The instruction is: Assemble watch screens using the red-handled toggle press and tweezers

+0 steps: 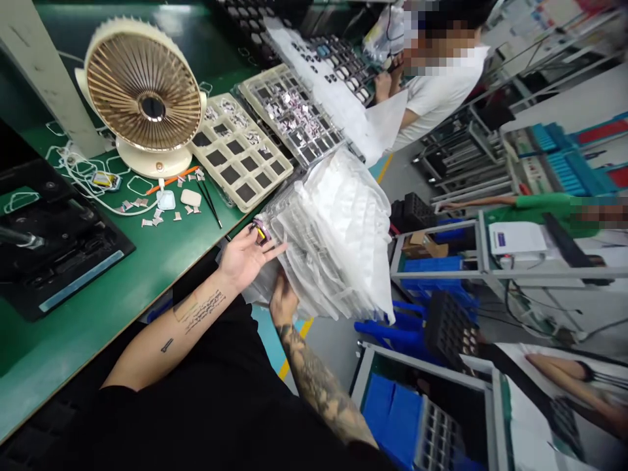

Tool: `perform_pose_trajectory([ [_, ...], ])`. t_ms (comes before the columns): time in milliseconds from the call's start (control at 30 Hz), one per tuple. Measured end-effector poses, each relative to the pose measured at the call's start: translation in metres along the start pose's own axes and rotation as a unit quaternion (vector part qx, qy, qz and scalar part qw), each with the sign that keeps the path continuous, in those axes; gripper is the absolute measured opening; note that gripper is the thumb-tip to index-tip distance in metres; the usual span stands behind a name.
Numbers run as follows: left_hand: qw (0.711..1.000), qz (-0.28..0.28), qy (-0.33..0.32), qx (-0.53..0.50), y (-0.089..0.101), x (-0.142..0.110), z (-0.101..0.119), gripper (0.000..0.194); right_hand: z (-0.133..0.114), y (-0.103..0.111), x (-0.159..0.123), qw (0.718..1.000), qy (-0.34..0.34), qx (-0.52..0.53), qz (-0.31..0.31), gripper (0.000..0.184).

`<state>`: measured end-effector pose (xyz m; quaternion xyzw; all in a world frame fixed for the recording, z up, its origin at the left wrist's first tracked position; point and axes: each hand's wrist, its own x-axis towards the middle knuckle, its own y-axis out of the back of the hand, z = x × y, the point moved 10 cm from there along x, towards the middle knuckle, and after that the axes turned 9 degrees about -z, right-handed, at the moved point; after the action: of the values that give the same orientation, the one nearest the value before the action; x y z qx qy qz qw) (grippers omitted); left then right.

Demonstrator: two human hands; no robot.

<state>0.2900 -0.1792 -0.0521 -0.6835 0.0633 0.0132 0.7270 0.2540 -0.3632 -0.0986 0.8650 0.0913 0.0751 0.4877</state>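
Note:
A thick bundle of clear, milky plastic bags (333,235) fills the middle of the view, held out over the floor past the bench edge. My right hand (283,299) comes up from below and grips its near side, with the fingers hidden behind the plastic. My left hand (245,257) lies against the bundle's left end, its fingers spread. Right at those fingertips sits a small yellow-and-black object (260,230), too small to name.
A green workbench (98,307) holds a cream desk fan (144,95), beige compartment trays (240,154), small loose pieces, and a black fixture (49,242). A co-worker (436,85) works at the far end. Blue bins (422,265) stand in metal racks to the right.

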Motion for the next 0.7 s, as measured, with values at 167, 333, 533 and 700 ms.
perform_pose_trajectory([
  [167, 0.992, 0.063, -0.017, 0.111, 0.043, -0.007, 0.006, 0.022, -0.046, 0.014, -0.055, 0.971, 0.218, 0.095, -0.034, 0.021],
  [333, 0.963, 0.13, -0.062, 0.228, 0.07, -0.026, 0.015, 0.03, -0.084, 0.044, -0.038, 0.945, 0.261, 0.186, -0.06, 0.028],
  [533, 0.826, 0.106, -0.125, 0.54, -0.003, -0.106, 0.072, 0.013, -0.156, 0.063, 0.034, 0.895, 0.214, 0.39, 0.037, 0.026],
  [700, 0.66, 0.223, -0.256, 0.67, -0.047, -0.186, 0.153, 0.017, -0.244, 0.022, 0.069, 0.86, 0.27, 0.433, -0.031, 0.027],
])
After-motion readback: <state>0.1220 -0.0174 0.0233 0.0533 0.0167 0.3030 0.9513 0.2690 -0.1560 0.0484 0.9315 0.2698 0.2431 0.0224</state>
